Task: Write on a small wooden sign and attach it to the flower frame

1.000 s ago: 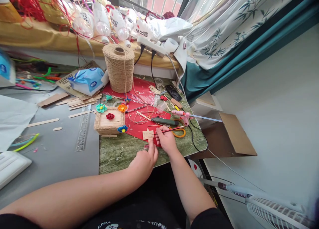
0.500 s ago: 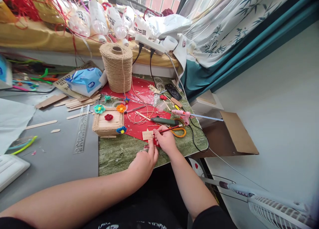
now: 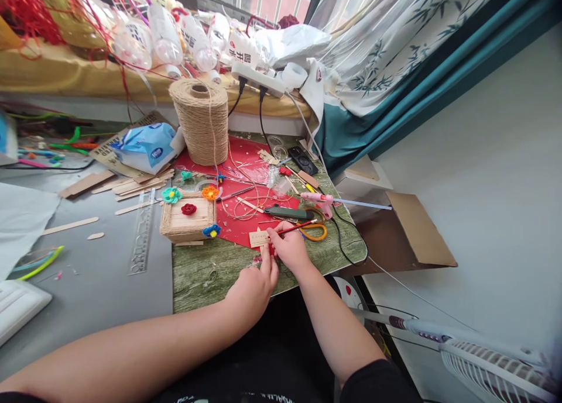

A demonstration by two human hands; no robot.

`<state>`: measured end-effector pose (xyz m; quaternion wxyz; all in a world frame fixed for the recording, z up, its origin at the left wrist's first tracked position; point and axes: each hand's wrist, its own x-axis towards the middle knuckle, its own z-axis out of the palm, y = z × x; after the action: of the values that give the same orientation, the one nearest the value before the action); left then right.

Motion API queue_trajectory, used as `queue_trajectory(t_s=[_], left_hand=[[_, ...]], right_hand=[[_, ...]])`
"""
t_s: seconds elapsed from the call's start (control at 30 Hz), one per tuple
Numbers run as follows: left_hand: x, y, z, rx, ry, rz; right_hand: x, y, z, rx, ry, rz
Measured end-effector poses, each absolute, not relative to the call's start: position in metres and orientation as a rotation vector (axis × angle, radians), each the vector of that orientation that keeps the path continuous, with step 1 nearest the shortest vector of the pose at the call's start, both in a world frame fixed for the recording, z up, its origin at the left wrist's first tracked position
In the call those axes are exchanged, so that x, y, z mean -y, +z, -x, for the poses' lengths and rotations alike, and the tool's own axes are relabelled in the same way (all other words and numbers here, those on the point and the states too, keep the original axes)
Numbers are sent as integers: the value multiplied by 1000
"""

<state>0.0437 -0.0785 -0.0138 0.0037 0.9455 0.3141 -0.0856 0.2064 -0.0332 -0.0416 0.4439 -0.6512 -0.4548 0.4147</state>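
Observation:
My right hand (image 3: 288, 246) is closed round a slim red pencil (image 3: 293, 228), its tip at the right part of a small wooden sign (image 3: 258, 238). The pale sign carries small handwritten marks, too small to read. My left hand (image 3: 254, 286) lies on the table with index and middle fingers stretched out, fingertips touching the sign's lower edge. To the left stands a stick box (image 3: 193, 216) edged with twine, bearing a dark red rose (image 3: 188, 209) and several bright flowers. Just behind my right hand lie a green utility knife (image 3: 287, 213) and orange-handled scissors (image 3: 314, 232).
A large twine spool (image 3: 201, 122) stands behind the box. A pink glue gun (image 3: 322, 201) with its long stick juts past the table's right edge. A clear ruler (image 3: 141, 233) and craft sticks (image 3: 118, 185) lie left. An open cardboard box (image 3: 417, 230) stands beyond.
The view has shifted slightly, so the table things sit a little further left. My hands hold nearly the same pose at the sign, the pencil still in my right hand.

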Motion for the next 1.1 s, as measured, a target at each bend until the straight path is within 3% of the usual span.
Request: queue_trajectory(t_s=[0.47,0.83,1.1], left_hand=[[77,-10,-43,-936,-299,-3049],[76,-5,-44,-924,-367,-3019],[76,1,-45,-916,-417,-2998]], right_hand=[[34,-44,-207,1076,966,1610],[34,-40,-204,1226,721,1675],[38,-43,-210,1002,944,1564]])
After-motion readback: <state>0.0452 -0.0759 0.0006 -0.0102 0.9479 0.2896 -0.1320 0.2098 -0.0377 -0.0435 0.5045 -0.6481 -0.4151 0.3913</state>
